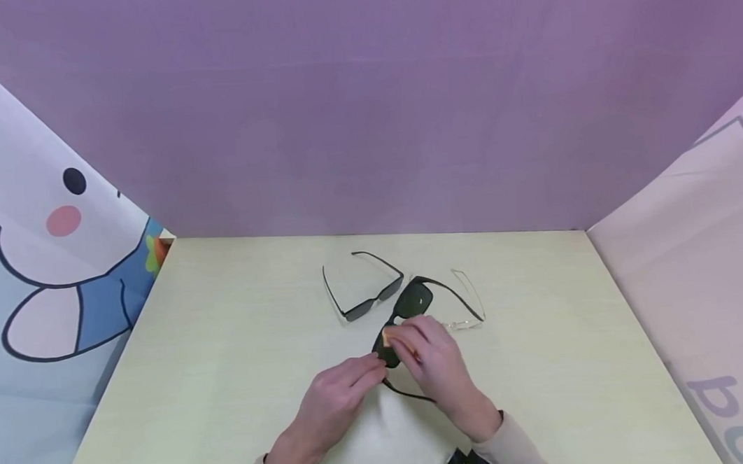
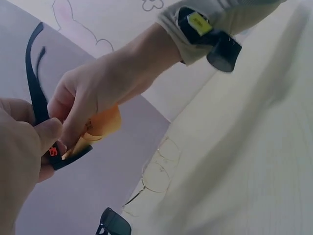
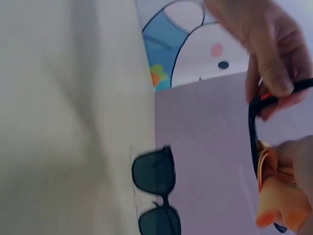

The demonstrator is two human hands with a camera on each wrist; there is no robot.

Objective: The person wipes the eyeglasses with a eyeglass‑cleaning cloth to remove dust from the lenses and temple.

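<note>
A pair of black sunglasses (image 1: 414, 300) is held above the table. My left hand (image 1: 337, 398) pinches it at the corner where one temple meets the frame; red marks show on that temple (image 2: 53, 151) in the left wrist view. My right hand (image 1: 440, 368) grips a folded orange cloth (image 3: 281, 198) and presses it on the lens nearest my left hand. The fingers and cloth hide part of that lens. The other lens is uncovered, and both temples are unfolded.
A second pair of dark sunglasses (image 1: 359, 310) lies behind on the pale table (image 1: 226, 352), temples spread. Thin gold-rimmed glasses (image 2: 157, 177) lie to the right, partly behind the held pair. A black device (image 1: 468, 462) sits on my right wrist. Purple cloth (image 1: 366, 120) walls the back.
</note>
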